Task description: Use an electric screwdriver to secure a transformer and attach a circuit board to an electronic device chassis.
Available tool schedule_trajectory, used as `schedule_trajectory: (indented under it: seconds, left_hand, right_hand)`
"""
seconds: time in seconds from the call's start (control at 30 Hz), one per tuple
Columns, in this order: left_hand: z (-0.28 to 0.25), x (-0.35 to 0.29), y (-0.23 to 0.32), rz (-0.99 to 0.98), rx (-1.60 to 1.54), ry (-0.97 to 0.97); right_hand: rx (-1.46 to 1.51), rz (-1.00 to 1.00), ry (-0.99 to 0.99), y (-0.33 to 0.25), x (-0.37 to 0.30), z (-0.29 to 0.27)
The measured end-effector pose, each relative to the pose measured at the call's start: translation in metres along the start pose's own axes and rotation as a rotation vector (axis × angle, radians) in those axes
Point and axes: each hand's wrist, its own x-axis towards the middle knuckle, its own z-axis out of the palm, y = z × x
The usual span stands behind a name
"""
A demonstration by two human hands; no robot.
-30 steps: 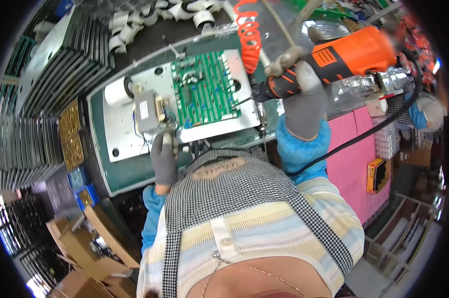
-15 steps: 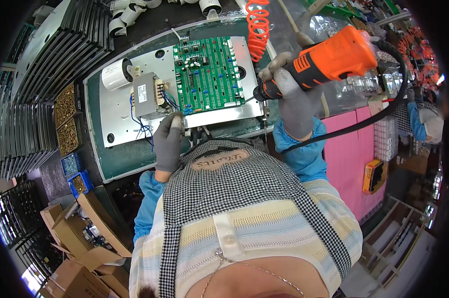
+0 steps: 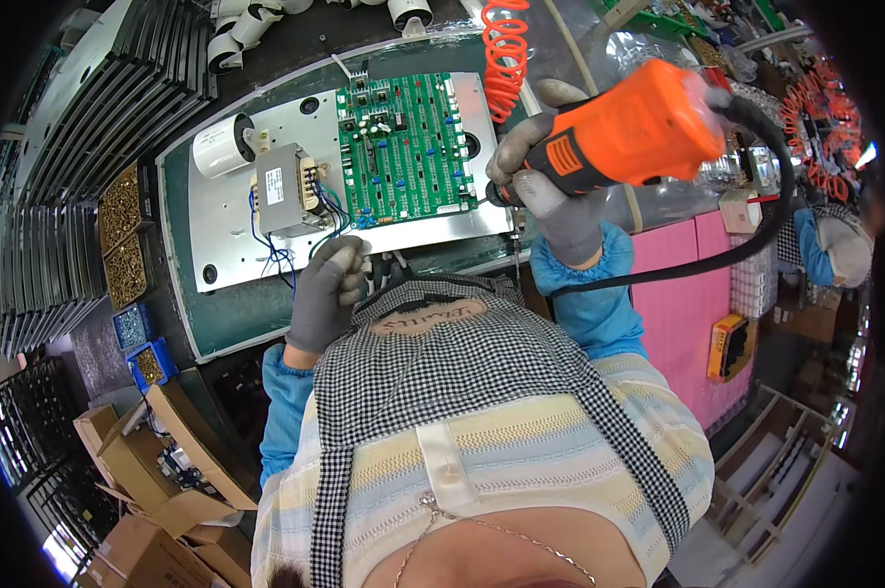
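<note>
My gloved right hand (image 3: 563, 214) grips an orange and black electric screwdriver (image 3: 626, 127) held nearly level. Its nose points left at the right edge of a green circuit board (image 3: 418, 147), and the tip is hard to make out. The board lies on a silvery metal plate (image 3: 225, 211). My gloved left hand (image 3: 327, 294) is closed by the plate's front edge, fingertips pressed together; anything inside them is hidden. Beyond that hand are a boxy transformer (image 3: 284, 191) with loose blue wires (image 3: 278, 257) and a white cylinder (image 3: 217, 147) on its side.
Metal panels (image 3: 80, 167) stand stacked at the left, beside trays of brass-coloured screws (image 3: 121, 208) and a small blue bin (image 3: 151, 363). An orange coiled hose (image 3: 504, 59) hangs behind the board. Pink sheeting (image 3: 682, 304) and another person (image 3: 839, 245) are at the right.
My right hand and the screwdriver have shifted left, nearer the board. My left hand has drawn slightly left and toward me, its fingers more curled.
</note>
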Motion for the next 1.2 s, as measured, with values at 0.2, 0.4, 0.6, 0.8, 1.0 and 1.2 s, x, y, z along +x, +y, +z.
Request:
schedule_trajectory:
  seconds: [0.2,0.4,0.6,0.8,1.0,1.2]
  left_hand:
    - [0.009,0.011,-0.006,-0.074,-0.085,-0.094]
    - [0.024,0.014,0.007,-0.097,0.460,-0.178]
    - [0.033,0.026,-0.006,-0.040,0.152,-0.181]
    - [0.035,0.026,-0.004,-0.095,-0.200,-0.182]
    - [0.029,0.028,-0.005,-0.182,-0.386,-0.218]
    - [0.024,0.026,-0.004,-0.216,-0.410,-0.144]
  right_hand:
    - [0.086,0.075,-0.029,-0.002,0.011,0.007]
    - [0.477,-0.035,-0.001,-0.025,0.022,0.004]
    - [0.520,-0.115,0.198,-0.057,0.035,0.031]
    - [0.602,0.016,0.236,-0.039,0.017,0.054]
    - [0.669,0.083,0.202,-0.034,0.012,0.071]
    - [0.636,0.032,0.206,-0.032,0.011,0.073]
